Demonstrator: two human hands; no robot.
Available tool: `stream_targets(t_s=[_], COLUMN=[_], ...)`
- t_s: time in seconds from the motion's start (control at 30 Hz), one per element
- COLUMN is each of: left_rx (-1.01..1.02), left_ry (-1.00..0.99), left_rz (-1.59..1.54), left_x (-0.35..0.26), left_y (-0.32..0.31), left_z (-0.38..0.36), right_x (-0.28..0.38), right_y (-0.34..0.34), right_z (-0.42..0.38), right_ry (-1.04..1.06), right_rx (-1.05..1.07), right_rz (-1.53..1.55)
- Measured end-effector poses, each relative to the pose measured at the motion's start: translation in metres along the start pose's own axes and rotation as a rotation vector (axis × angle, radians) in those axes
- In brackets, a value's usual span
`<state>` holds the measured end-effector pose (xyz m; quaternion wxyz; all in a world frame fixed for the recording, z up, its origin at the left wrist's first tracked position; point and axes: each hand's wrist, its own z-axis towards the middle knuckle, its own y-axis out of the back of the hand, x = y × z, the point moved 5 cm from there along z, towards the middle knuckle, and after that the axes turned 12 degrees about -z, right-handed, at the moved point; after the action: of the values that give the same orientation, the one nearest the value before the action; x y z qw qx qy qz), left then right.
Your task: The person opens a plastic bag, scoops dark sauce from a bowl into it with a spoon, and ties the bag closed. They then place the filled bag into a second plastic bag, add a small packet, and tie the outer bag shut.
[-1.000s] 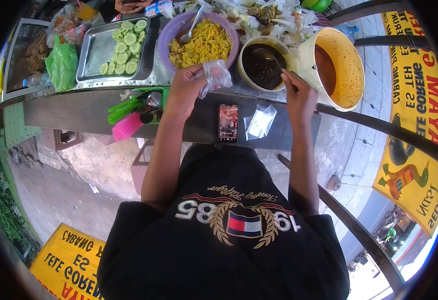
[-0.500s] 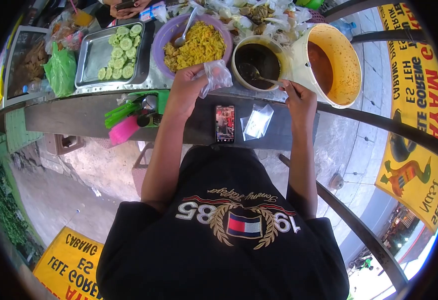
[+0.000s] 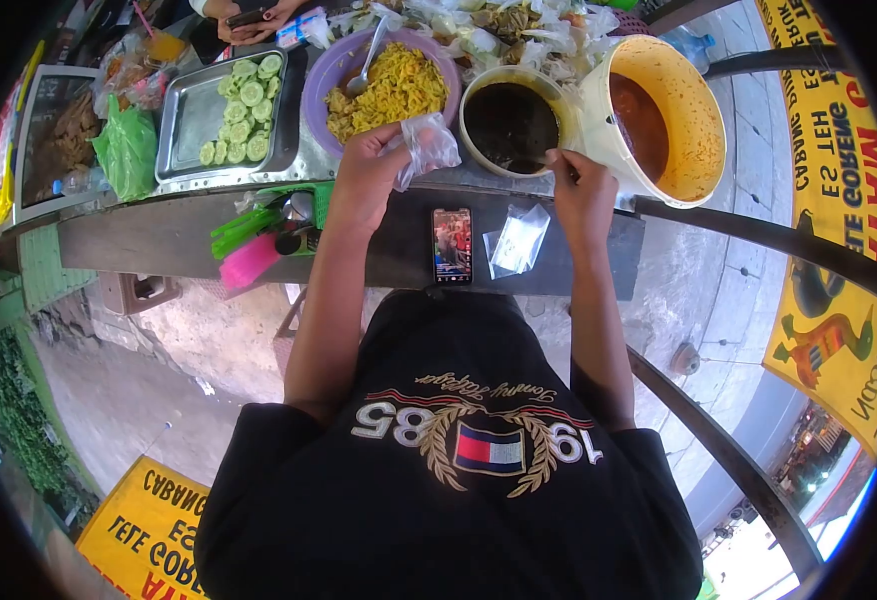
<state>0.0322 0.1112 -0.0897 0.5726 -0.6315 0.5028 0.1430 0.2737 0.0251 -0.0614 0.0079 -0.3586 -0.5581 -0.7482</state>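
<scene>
My left hand (image 3: pixel 367 180) pinches a small clear plastic bag (image 3: pixel 431 150), held up in front of the purple bowl (image 3: pixel 316 92). Yellow rice (image 3: pixel 404 88) and a metal spoon (image 3: pixel 367 68) lie in that bowl. At the near rim of a round tub (image 3: pixel 570 112) of dark sauce (image 3: pixel 511 118), my right hand (image 3: pixel 586 200) is closed on the handle of a spoon (image 3: pixel 539 160). Its bowl end is hidden under the sauce. To the right leans a white bucket (image 3: pixel 604 120) with reddish-orange sauce (image 3: pixel 641 125).
Sliced cucumbers (image 3: pixel 250 93) lie on a metal tray (image 3: pixel 184 125) beside a green bag (image 3: pixel 125 150). On the lower ledge are a phone (image 3: pixel 452 246), clear plastic sheets (image 3: pixel 519 242) and a green basket (image 3: pixel 322 203). Across the counter, another person's hands (image 3: pixel 249 20) hold a phone.
My right hand has moved slightly left and toward the tub, and the spoon's bowl has gone down into the dark sauce. My left hand still holds the bag almost in place.
</scene>
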Motion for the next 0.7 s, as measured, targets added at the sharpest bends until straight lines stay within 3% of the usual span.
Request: stream_targets(t_s=[0.13, 0.23, 0.37, 0.47, 0.57, 0.7], left_rx=[-0.018, 0.008, -0.006, -0.014, -0.022, -0.013], left_ry=[0.017, 0.0, -0.009, -0.005, -0.009, -0.023], left_rz=[0.001, -0.013, -0.002, -0.014, -0.016, -0.024], left_x=[0.001, 0.001, -0.005, -0.003, -0.004, -0.007], left_y=[-0.002, -0.006, -0.002, 0.001, -0.004, 0.004], left_z=[0.0, 0.0, 0.0, 0.001, -0.003, -0.002], right_x=[0.008, 0.01, 0.011, 0.014, 0.001, 0.007], right_y=[0.0, -0.024, -0.014, -0.005, -0.024, 0.003], right_z=[0.006, 0.008, 0.006, 0.008, 0.009, 0.005], right_ry=[0.001, 0.165, 0.053, 0.065, 0.112, 0.019], right_rx=[-0.083, -0.129, -0.06, -0.18, -0.101, -0.124], right_rz=[-0.032, -0.051, -0.089, -0.015, -0.026, -0.049])
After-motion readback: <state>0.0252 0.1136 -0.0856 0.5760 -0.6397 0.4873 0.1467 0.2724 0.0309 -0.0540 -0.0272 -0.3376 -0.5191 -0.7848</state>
